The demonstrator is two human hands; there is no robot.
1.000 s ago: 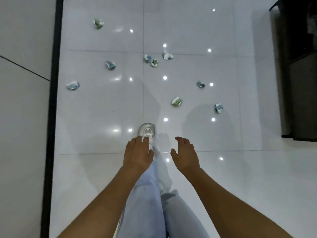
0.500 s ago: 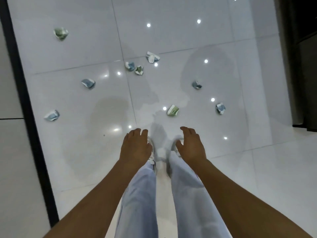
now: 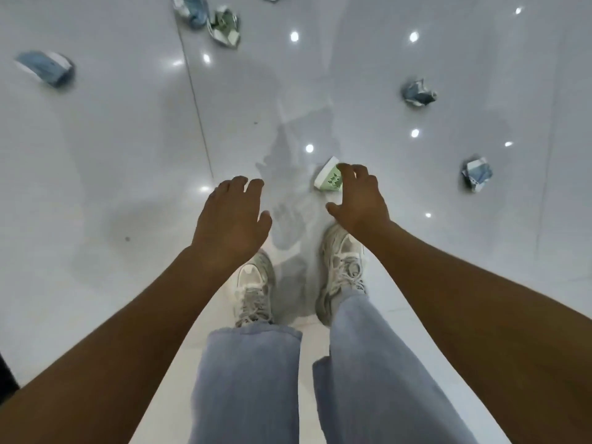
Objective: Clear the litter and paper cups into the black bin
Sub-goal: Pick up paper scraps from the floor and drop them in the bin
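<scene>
Right hand [image 3: 358, 200] has dropped over the green paper cup [image 3: 328, 181], fingers spread

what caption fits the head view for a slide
Right hand reaching over a green paper cup on the white tiled floor, left hand open.
</scene>
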